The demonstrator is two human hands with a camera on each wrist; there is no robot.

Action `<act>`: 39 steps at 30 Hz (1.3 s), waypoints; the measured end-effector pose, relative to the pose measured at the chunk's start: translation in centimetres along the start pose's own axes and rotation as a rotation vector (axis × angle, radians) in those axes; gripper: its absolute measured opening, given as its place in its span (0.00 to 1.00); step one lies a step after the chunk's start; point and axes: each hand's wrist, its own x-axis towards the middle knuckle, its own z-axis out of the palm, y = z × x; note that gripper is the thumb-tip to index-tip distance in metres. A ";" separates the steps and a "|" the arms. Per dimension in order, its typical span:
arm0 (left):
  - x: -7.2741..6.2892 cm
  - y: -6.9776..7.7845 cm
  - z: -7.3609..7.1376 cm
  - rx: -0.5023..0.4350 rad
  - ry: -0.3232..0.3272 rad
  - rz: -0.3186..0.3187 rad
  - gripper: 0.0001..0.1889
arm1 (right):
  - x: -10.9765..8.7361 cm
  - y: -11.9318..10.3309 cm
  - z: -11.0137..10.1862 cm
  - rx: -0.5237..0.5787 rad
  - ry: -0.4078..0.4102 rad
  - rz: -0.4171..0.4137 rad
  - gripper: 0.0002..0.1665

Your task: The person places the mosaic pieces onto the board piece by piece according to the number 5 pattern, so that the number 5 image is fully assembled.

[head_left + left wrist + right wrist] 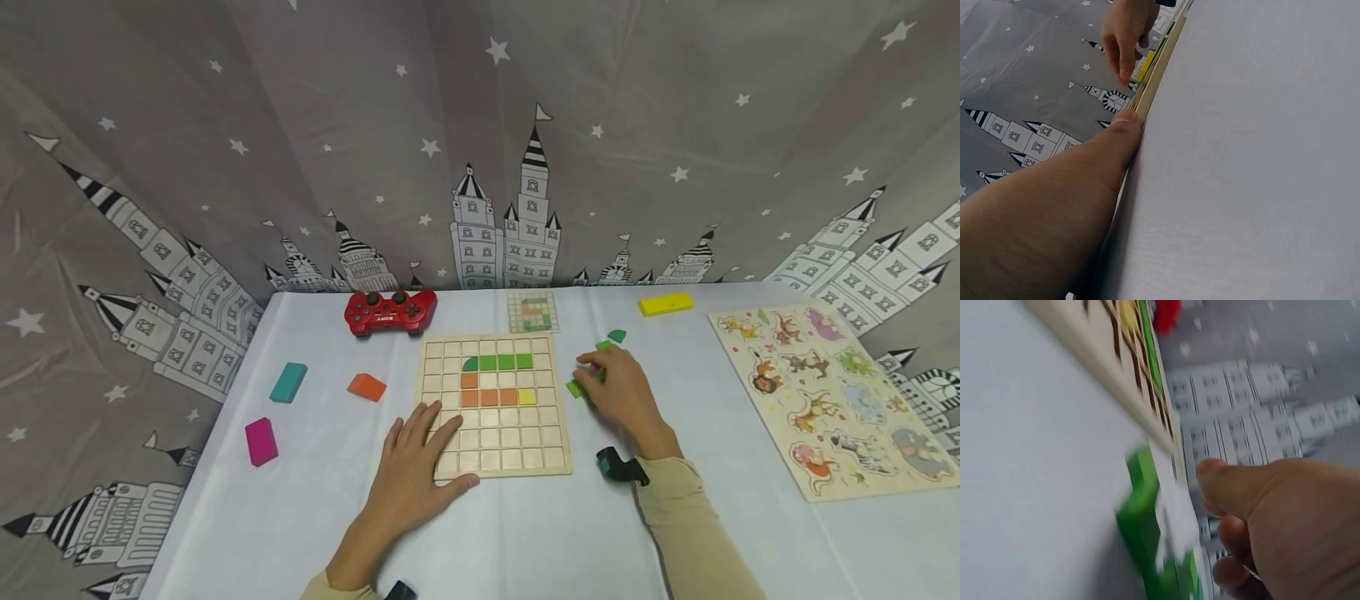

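A wooden grid board lies flat, with several green, orange and yellow pieces in its upper cells. My left hand rests at its lower left corner with fingers spread, and the thumb lies along the near edge. Right of the board, my right hand hovers over several green pieces, partly covering them. In the right wrist view, blurred green blocks stand apart from the thumb. The fingers of that hand bend loosely, and no piece shows between them.
A pattern card lies behind the board. Around it are a red game controller, a yellow block, an orange piece, a teal block and a magenta block. An animal puzzle board occupies the right side.
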 end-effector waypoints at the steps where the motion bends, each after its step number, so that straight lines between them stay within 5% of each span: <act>1: 0.0 0.0 0.0 -0.001 0.000 -0.001 0.46 | 0.1 0.6 -0.3 -0.006 0.016 0.026 0.19; 7: -0.1 0.1 0.0 -0.002 -0.005 -0.008 0.46 | 1.1 3.1 -1.2 -0.065 0.081 0.168 0.25; 16: -0.2 0.3 0.0 0.008 0.002 -0.004 0.46 | 2.0 3.2 -1.4 -0.121 0.046 0.259 0.28; 29: 0.1 0.3 -0.2 0.000 0.014 0.013 0.46 | 2.3 3.4 -1.5 -0.157 0.048 0.198 0.23; 39: 0.1 -0.1 0.0 0.020 0.012 0.005 0.46 | 0.3 1.5 -0.8 -0.015 0.075 0.029 0.20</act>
